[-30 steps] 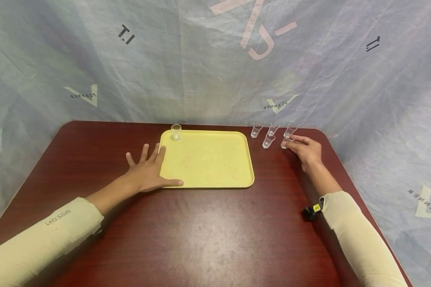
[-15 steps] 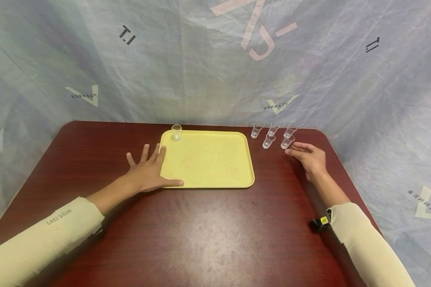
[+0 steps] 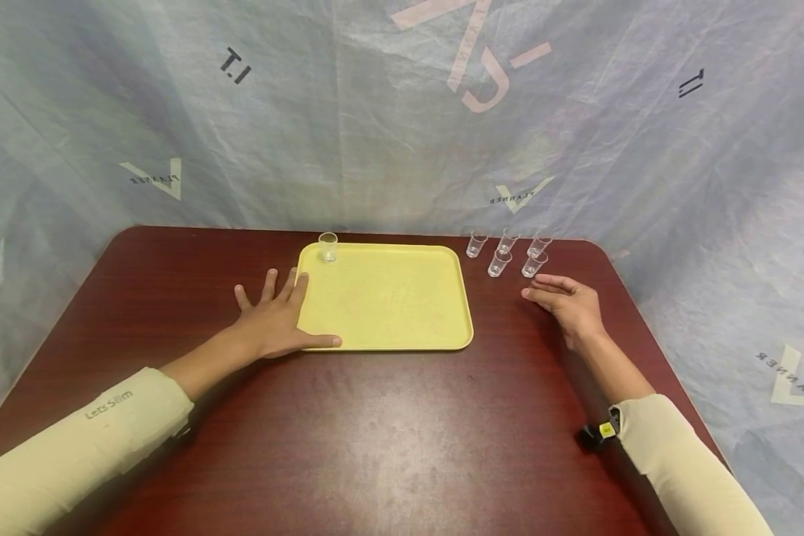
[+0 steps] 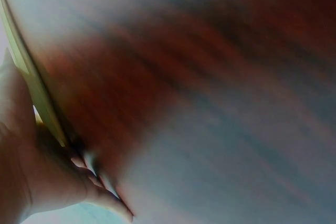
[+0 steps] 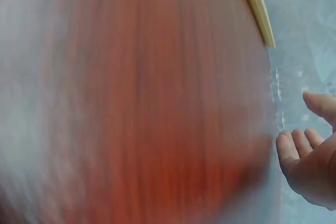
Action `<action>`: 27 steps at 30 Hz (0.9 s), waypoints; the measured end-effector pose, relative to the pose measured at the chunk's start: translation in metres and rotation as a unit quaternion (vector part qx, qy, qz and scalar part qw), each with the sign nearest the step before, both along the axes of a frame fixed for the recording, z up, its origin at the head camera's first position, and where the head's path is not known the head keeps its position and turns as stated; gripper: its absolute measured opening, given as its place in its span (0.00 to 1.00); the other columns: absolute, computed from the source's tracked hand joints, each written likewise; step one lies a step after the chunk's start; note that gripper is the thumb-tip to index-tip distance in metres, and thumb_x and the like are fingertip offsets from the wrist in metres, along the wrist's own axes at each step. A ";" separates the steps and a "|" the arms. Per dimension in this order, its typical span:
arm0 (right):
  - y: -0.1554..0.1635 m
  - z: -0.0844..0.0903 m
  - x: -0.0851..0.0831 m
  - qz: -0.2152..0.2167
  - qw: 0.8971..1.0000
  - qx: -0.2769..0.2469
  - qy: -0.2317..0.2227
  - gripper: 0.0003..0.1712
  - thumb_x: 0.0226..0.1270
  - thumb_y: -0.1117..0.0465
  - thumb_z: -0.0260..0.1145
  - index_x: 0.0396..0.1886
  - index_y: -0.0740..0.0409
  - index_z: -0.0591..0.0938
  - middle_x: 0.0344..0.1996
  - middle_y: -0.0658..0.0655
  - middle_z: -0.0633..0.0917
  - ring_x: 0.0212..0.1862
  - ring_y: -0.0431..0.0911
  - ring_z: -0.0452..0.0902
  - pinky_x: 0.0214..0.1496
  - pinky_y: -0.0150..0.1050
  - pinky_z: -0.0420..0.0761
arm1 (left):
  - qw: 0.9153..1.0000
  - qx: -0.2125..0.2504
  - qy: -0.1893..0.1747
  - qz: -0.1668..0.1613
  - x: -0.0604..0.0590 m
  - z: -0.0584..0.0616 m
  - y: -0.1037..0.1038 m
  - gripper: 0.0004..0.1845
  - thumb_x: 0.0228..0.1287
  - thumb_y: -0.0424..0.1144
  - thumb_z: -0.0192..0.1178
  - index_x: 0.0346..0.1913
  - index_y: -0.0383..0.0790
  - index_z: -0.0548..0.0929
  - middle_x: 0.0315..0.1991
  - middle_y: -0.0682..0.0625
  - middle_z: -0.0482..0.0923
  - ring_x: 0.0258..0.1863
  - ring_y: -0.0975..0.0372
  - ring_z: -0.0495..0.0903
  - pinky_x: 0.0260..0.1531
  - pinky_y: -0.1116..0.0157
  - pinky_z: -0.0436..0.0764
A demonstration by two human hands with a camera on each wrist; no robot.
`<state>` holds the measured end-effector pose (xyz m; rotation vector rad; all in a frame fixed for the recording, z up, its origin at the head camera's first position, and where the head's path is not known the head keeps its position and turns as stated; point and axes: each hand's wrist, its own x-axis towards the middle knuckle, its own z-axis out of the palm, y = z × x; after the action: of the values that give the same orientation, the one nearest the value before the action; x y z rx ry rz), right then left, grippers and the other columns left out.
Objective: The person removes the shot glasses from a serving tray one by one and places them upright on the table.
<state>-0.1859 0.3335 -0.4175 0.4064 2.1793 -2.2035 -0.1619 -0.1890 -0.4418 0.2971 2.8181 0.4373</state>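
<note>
One cup (image 3: 327,246) on tray (image 3: 402,313); five cups (image 3: 505,253) on counter (image 3: 375,432). Left hand (image 3: 275,320) flat, steadying tray; right hand (image 3: 569,301) relaxed, holding nothing.

Close in on the left hand (image 4: 37,182), low at the left edge, fingers stretched flat against the dark red table (image 4: 173,77). Right beside it runs the pale yellow rim of the tray (image 4: 31,80), the hand lying up against that edge. The tabletop is blurred and streaked with glare.
</note>
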 end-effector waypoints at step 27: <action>-0.076 0.004 -0.011 0.072 0.995 0.057 0.031 0.38 0.68 0.70 0.83 0.75 0.75 0.79 0.40 0.36 0.95 0.49 0.32 0.94 0.56 0.27 0.90 | 1.000 -0.002 0.004 -0.001 0.000 -0.002 0.000 0.86 0.47 0.99 0.55 0.95 0.45 0.35 0.95 0.37 0.31 0.93 0.33 0.24 0.73 0.13 0.22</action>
<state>-0.1968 0.2577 -0.4136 0.1796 2.2930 -2.0524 -0.1623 -0.1894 -0.4433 0.3022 2.8258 0.4316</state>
